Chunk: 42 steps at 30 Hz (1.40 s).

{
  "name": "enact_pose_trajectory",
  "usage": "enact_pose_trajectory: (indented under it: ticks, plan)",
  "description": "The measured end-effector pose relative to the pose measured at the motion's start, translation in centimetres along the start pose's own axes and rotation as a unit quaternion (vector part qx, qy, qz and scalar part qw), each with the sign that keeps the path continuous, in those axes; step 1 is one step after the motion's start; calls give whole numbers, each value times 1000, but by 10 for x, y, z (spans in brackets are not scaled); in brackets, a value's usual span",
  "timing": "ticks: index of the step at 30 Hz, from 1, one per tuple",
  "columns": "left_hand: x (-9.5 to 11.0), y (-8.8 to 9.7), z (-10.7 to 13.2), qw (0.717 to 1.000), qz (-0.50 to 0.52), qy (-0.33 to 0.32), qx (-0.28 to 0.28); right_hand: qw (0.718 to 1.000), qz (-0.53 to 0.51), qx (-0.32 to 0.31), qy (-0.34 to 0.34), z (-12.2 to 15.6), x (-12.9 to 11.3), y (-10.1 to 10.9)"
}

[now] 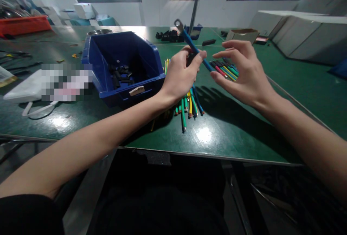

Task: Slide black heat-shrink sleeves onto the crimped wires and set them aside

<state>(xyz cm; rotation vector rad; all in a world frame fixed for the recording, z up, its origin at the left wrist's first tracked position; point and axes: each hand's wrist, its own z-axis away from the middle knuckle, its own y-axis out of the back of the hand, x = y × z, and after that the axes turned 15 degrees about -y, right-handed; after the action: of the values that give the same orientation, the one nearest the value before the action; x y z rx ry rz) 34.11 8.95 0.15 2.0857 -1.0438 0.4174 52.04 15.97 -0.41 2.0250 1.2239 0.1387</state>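
My left hand (180, 72) is closed on a blue cable (191, 42) that slants upward, with a metal ring lug at its upper end. Beside the cable's lower end, my right hand (241, 74) is open, fingers spread and curved; its thumb tip is close to the cable, and I cannot tell whether it touches. Under my left hand lies a bundle of green, yellow and blue cables (189, 106) with bare ends toward me. Behind my right hand rests another group of coloured cables (225, 70), partly hidden by the fingers.
A blue bin (127, 92) holding small black pieces stands left of my left hand. Farther left are a white object with a strap (23, 85) and a red crate (24, 25). Small black parts (170, 36), a cardboard box (242, 34) and white boxes (311, 34) are at the back.
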Motion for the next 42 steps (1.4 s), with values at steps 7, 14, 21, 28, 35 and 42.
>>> enact_pose_trajectory:
  ticks: [7, 14, 21, 28, 35, 42]
  plan:
    - [-5, -16, 11, 993, 67, -96, -34, 993, -64, -81, 54, 7, -9, -3]
    - [3, -12, 11, 991, 46, -122, -21, 999, 3, -33, 42, 4, -6, -1]
    - [5, -4, 11, 996, 28, -74, -48, 988, 114, -24, -105, -3, 26, 15]
    - [-10, -9, 10, 986, -27, -128, -106, 985, 137, -30, -95, -8, 25, 34]
    - [-22, -14, 15, 968, 23, -182, -171, 957, 255, -25, -138, -7, 36, 34]
    - [-21, -12, 16, 966, 54, -182, -176, 956, 244, -89, -138, -5, 30, 34]
